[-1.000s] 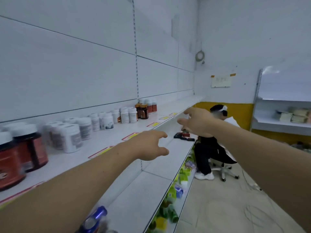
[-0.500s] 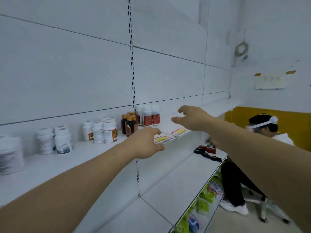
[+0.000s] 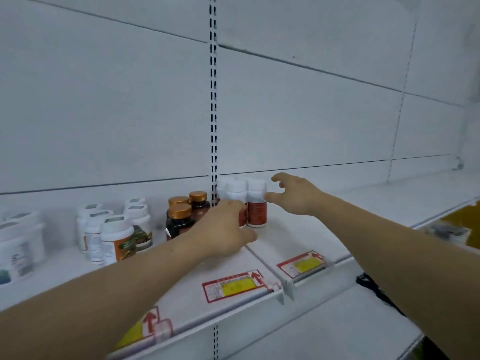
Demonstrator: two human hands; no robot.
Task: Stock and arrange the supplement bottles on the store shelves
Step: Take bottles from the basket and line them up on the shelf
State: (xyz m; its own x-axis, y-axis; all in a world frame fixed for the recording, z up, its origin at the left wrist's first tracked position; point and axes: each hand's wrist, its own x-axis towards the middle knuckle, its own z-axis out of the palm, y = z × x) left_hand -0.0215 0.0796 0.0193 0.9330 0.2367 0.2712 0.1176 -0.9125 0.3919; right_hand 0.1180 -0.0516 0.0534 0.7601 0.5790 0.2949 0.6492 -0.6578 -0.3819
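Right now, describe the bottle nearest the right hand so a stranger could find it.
Find the slotted upright strip on the back wall; just right of it, white-capped red-labelled bottles cluster on the shelf. It is the rightmost bottle, beside the right hand, its label unobstructed.

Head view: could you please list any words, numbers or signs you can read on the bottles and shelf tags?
No words or numbers are legible.
Middle price tag: red up arrow; print blurred.
Right price tag: red arrow; print blurred.
Left price tag: red up arrow; print blurred.
Red-labelled white bottles: label too blurred.
Gold-capped brown bottles: label too blurred.
Orange-labelled white bottles: label too blurred.
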